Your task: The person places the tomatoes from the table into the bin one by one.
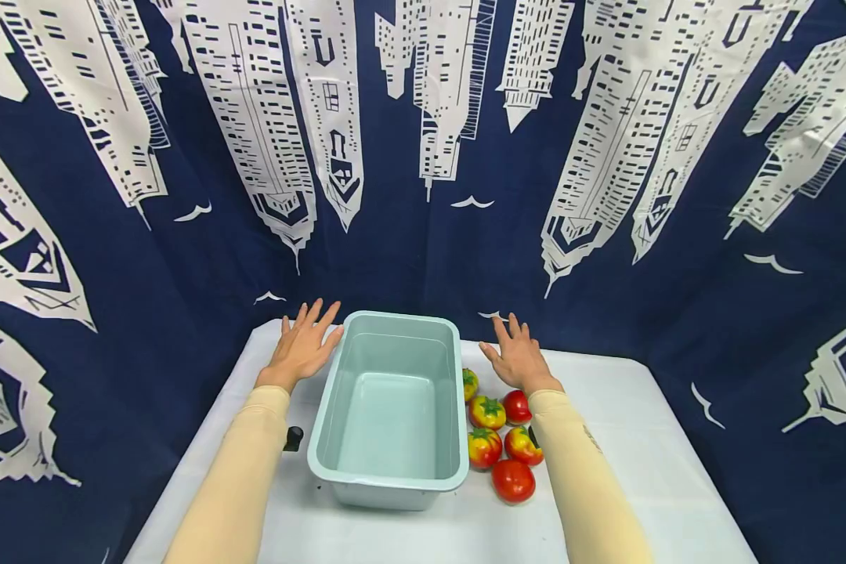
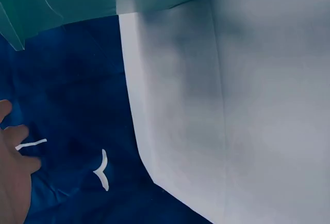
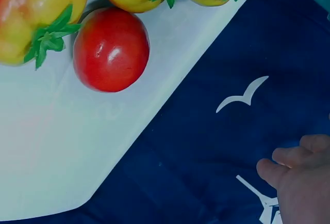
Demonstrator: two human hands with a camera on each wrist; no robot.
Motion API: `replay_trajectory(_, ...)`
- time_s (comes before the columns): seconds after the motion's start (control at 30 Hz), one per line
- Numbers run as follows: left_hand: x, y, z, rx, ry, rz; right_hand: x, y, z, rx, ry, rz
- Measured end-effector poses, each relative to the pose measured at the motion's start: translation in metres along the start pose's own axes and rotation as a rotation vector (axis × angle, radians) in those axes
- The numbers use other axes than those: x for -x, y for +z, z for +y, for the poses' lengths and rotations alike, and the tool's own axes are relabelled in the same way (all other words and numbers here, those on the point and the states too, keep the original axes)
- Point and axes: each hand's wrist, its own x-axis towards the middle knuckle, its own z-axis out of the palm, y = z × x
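My left hand (image 1: 301,350) is spread beside the far left side of a pale green plastic tub (image 1: 388,479), its thumb near the rim; whether it touches cannot be told. Nothing is in that hand. On the other side, my right hand (image 1: 518,359) hovers with fingers spread, holding nothing, just beyond a group of tomatoes. Among them are a red tomato (image 1: 513,481) at the front, another red tomato (image 3: 111,50) near the right wrist, and several yellow-red ones with green leafy tops, such as this tomato (image 1: 487,412). The tub's inside shows only its bare floor.
A white-covered table (image 1: 648,470) bears the tub and tomatoes. A small black object (image 1: 293,439) sits left of the tub, partly behind the left sleeve. Behind the table hangs a dark blue cloth (image 1: 423,258) printed with white buildings and birds.
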Motion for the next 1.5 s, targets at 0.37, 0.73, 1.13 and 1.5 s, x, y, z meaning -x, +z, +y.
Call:
replay_trajectory(0.37,-0.002,0.004,0.003,0.288,-0.034,0.182,0.002,-0.001,0.016,-0.068,0.019,-0.032)
replay_trajectory(0.73,0.002,-0.001,0.007,0.408,0.031,0.231,0.004,0.004,0.024,-0.114,0.031,-0.03)
replay_trajectory(1.13,0.029,0.01,0.001,0.588,0.17,0.183,0.013,0.018,0.042,-0.147,0.076,-0.036)
replay_trajectory(1.5,0.061,0.004,0.014,0.74,0.212,0.154,0.017,0.035,0.046,-0.175,0.075,-0.055)
